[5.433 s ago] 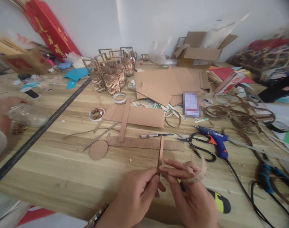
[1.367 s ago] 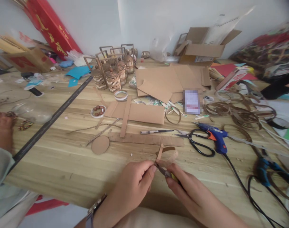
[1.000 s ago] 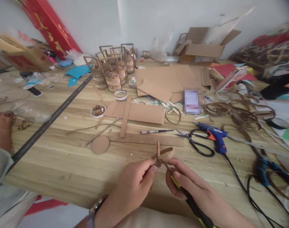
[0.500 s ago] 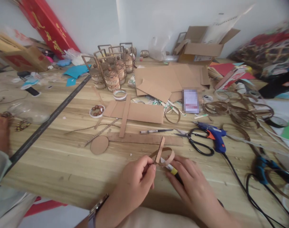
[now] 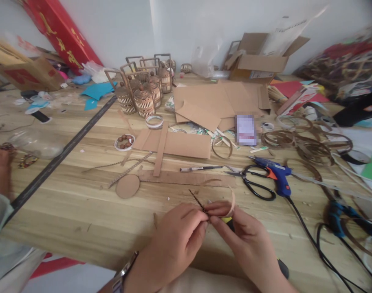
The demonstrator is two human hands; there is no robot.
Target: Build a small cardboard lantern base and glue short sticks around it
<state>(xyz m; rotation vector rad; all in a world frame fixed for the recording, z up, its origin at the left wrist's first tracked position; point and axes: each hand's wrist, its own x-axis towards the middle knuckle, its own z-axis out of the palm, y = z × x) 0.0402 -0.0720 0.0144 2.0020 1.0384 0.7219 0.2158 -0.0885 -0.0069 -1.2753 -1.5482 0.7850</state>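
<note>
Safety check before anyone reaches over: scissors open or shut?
Open: the scissors lie with their two blades spread apart at the tips.

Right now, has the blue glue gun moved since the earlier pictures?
No. The glue gun shows no visible shift either way against the black scissors; it still lies mostly to their right.

A single head-worn view here, looking forward and down across the wooden table (image 5: 82, 219)! Right up close, low in the picture, come the left hand (image 5: 178, 232) and the right hand (image 5: 249, 238), nearest the lens; farther off stand the slatted containers (image 5: 144, 102), and along the top the pale wall (image 5: 124, 26) closes this wide sweep.
</note>
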